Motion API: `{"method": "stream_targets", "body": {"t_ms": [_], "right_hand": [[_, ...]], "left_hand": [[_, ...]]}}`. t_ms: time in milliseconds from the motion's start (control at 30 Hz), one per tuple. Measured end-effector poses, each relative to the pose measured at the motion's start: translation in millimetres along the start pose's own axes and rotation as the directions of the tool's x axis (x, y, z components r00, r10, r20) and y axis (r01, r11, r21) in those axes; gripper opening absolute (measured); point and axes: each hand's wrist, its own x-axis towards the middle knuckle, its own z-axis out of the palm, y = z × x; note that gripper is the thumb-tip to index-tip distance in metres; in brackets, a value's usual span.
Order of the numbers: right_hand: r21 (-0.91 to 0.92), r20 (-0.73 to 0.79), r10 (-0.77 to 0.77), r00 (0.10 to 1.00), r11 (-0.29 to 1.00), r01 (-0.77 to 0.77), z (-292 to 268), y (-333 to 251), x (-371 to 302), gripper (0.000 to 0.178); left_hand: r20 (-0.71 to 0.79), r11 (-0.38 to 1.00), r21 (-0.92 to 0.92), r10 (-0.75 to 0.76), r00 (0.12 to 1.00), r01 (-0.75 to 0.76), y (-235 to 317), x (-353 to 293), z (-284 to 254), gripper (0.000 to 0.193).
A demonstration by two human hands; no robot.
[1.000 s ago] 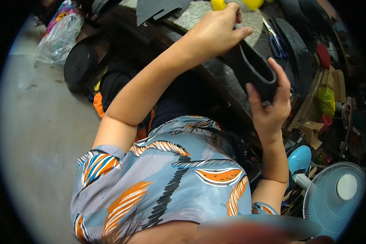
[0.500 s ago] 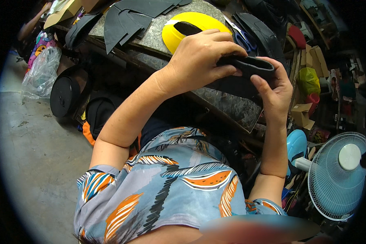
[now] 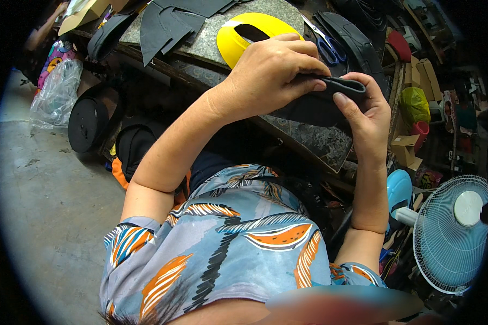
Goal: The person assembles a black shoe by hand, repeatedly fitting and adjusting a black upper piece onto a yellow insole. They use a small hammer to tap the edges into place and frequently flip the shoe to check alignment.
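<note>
Above the worktable, both of my hands hold one black, leather-like piece [image 3: 314, 108], bent over into a loop at its upper edge. My left hand [image 3: 279, 73] pinches that edge between thumb and fingers. At the right end of the loop, my right hand [image 3: 366, 111] grips it, with fingers behind and thumb in front. The rest of the piece hangs below and is partly hidden by my hands. Just beyond my left hand lies a yellow ring-shaped roll [image 3: 276, 24]. Scissors with dark blue handles [image 3: 329, 50] lie open-handled beyond the loop.
Flat black cut pieces [image 3: 171, 27] lie on the stone-topped table [image 3: 211, 35]. More black pieces [image 3: 347, 35] are piled right of the scissors. A white-and-blue fan [image 3: 453, 233] stands at right. At left are a black roll [image 3: 87, 119] and a clear plastic bag [image 3: 57, 92].
The loop in the black piece has been pressed flatter and narrower. My left thumb and fingers have closed closer together on its edge; my right hand stays nearly in place.
</note>
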Motion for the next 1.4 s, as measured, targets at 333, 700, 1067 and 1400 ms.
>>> {"method": "stream_targets", "body": {"t_ms": [333, 700, 1067, 1400], "right_hand": [[-0.031, 0.1, 0.004, 0.995, 1.0, -0.001, -6.8, -5.9, 0.4, 0.025], [-0.152, 0.12, 0.018, 0.993, 0.988, 0.0, -18.4, -10.3, -1.8, 0.028], [-0.591, 0.224, -0.161, 0.961, 0.762, 0.265, -8.2, -25.7, 2.4, 0.021], [-0.419, -0.026, -0.235, 0.972, 0.885, 0.203, -7.6, -7.5, -9.3, 0.01]], "left_hand": [[-0.013, 0.997, 0.026, 0.075, 0.997, -0.075, -0.8, -2.0, 0.7, 0.024], [-0.034, 0.993, 0.027, 0.118, 0.992, -0.117, -1.4, -1.4, 3.9, 0.023], [0.012, 0.98, 0.151, 0.129, 0.992, -0.129, 3.2, -4.1, 10.0, 0.025], [-0.313, 0.879, -0.069, -0.468, 0.827, 0.471, 9.2, -67.7, -11.2, 0.022]]}}
